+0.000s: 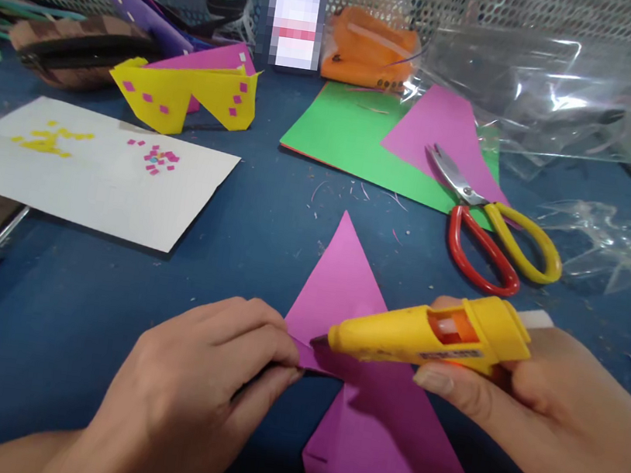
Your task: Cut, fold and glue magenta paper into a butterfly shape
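Gluing looks underway: the left hand [194,384] pinches the pink paper [380,441] at lower centre, the right hand [541,386] grips the glue gun [436,338], needing a steady squeeze.

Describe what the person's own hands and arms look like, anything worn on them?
Both are bare. The left hand and the right hand show no gloves, rings, watch or bracelet, and no sleeve covers either forearm as far as the picture reaches. Fingernails are short and unpainted.

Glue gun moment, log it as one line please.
right hand: holds yellow glue gun, nozzle at fold | left hand: pinches pink paper | nearby: scissors, green sheet
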The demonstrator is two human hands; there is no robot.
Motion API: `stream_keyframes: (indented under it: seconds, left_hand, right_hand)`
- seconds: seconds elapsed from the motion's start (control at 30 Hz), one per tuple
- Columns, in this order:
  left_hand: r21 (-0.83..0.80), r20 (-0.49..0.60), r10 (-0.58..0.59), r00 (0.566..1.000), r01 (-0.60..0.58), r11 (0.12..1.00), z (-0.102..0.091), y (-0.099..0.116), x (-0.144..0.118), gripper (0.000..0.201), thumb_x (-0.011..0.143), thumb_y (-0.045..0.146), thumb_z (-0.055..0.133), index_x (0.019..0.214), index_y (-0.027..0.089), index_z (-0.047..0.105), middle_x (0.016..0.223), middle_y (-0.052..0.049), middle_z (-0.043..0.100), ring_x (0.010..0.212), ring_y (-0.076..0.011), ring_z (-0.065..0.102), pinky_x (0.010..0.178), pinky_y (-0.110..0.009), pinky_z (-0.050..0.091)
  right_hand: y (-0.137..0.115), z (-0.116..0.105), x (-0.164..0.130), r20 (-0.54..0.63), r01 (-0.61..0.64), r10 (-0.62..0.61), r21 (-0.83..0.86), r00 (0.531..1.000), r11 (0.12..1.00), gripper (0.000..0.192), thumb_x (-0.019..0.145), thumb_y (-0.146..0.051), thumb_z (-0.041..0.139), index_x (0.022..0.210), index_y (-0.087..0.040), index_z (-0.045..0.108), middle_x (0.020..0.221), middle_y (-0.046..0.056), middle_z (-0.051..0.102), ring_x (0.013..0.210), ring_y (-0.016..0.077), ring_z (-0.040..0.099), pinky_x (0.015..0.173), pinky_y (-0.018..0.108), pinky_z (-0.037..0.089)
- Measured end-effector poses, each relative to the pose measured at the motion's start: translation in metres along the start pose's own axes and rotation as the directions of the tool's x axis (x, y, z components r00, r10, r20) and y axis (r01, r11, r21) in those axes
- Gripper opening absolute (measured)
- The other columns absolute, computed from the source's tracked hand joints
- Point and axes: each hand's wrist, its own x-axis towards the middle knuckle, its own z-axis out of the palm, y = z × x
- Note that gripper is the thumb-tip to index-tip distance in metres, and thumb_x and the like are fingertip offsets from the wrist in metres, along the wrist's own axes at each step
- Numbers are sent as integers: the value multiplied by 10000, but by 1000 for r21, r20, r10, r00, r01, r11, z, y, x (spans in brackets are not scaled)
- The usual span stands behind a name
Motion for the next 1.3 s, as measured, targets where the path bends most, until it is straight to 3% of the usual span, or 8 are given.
stream_keyframes:
  seconds: [0.17,0.33,0.6,0.73,1.03,1.2,1.3]
  left_hand:
    - [8,4,-7,1000,7,1000,1,0,1,175,943,246,568,831,299,691,819,118,697,717,-40,646,661,-163,454]
    - [16,15,-11,1000,11,1000,1,0,1,173,941,252,572,830,295,697,823,99,702,715,-58,654,646,-174,465]
    - [6,-8,6,1000,-6,1000,-1,2,2,175,931,227,567,812,282,683,808,98,697,700,-55,646,635,-178,464]
    - [6,-2,-8,1000,8,1000,-1,2,3,174,930,230,566,816,286,685,809,107,694,701,-46,643,638,-172,459]
    - [1,1,3,1000,-3,1000,0,1,1,164,922,221,576,823,288,689,823,104,701,717,-45,653,654,-159,470]
    - [-11,-24,-4,1000,4,1000,-4,4,6,159,925,240,583,815,280,692,812,90,709,693,-54,665,628,-159,485]
    - [60,-65,22,998,-18,998,-8,7,4,168,940,265,570,822,272,689,814,78,716,660,-68,662,603,-194,487]
  right_hand:
    - [0,-1,0,-11,21,-21,-15,1000,1000,197,937,-519,576,1047,-504,739,826,-78,784,737,172,756,733,199,622]
    - [-1,-4,-1,-22,5,-5,-30,1000,1000,230,919,-550,581,963,-430,772,761,-38,776,604,199,720,608,241,631]
    - [1,-4,1,45,-53,51,50,998,997,249,900,-581,605,1004,-434,776,867,-30,787,805,239,750,776,286,632]
    - [0,-4,1,34,-51,50,36,998,998,236,894,-580,618,1007,-445,774,829,-45,779,659,198,714,696,257,626]
    - [-1,-5,-2,-23,-82,85,112,996,990,171,895,-546,641,907,-431,767,711,-97,752,554,140,678,489,165,563]
    - [2,-7,-3,-44,-118,123,93,991,989,247,859,-596,657,866,-376,769,786,-60,777,669,187,740,544,213,607]
    - [2,-7,-3,-50,-128,133,79,990,989,279,871,-606,633,861,-364,772,786,-46,778,685,199,746,532,228,613]
